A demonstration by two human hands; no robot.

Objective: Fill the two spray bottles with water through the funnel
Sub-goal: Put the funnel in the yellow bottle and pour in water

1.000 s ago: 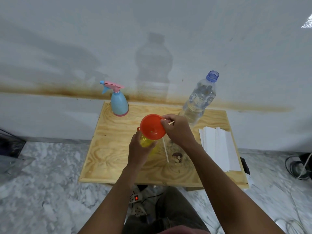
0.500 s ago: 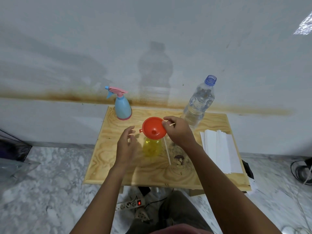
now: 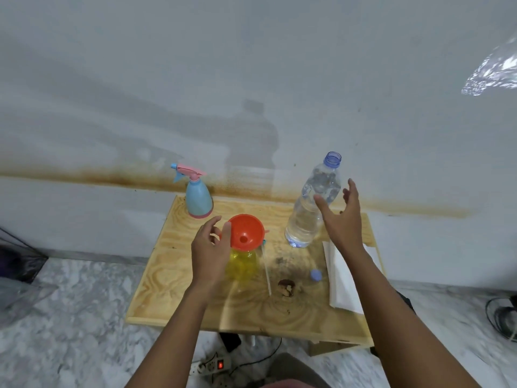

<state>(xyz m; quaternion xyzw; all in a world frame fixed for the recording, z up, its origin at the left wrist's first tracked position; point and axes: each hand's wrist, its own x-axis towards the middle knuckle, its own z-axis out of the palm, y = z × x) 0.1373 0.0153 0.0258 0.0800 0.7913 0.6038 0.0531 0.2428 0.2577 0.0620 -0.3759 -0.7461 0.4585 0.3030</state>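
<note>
An orange funnel (image 3: 246,232) sits in the neck of a yellow spray bottle (image 3: 242,264) at the middle of the wooden table (image 3: 173,278). My left hand (image 3: 210,254) is beside them on the left, its thumb touching the funnel's rim. A blue spray bottle (image 3: 198,201) with a pink trigger head stands at the back left. An uncapped clear water bottle (image 3: 313,208) stands at the back right. My right hand (image 3: 342,217) is spread open right next to it, holding nothing. A thin dip tube (image 3: 266,271) lies to the right of the yellow bottle.
A blue bottle cap (image 3: 316,275) and a small brown scrap (image 3: 286,287) lie on the table. Folded white paper (image 3: 340,284) covers its right side. The wall is close behind. A power strip (image 3: 214,365) and cables lie on the marble floor below.
My right hand has let go of the funnel and moved up and right to the water bottle. My left hand has come in to the funnel's left rim.
</note>
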